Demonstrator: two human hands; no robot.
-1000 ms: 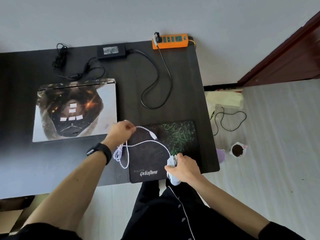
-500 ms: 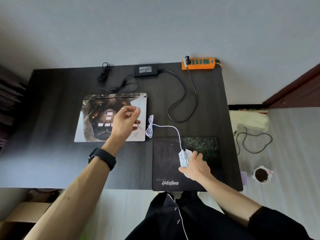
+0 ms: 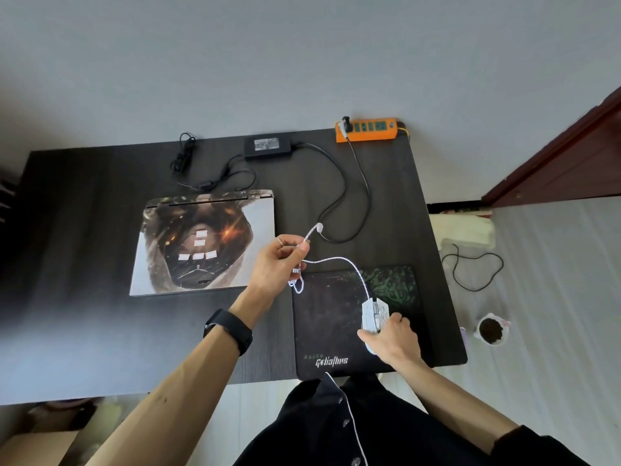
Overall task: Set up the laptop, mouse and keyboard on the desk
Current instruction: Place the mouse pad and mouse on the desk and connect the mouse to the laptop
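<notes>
Two hands engaged: left hand (image 3: pixel 275 264) pinches the white cable (image 3: pixel 339 262) right of the closed laptop (image 3: pixel 201 243); right hand (image 3: pixel 393 338) grips the mouse (image 3: pixel 373 312) on the mat (image 3: pixel 329 317), near-right desk (image 3: pixel 100 297).

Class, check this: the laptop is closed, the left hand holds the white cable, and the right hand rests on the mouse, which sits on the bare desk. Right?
Not quite. The head view shows the mouse sitting on the mouse pad, not the bare desk. The rest holds.
</notes>
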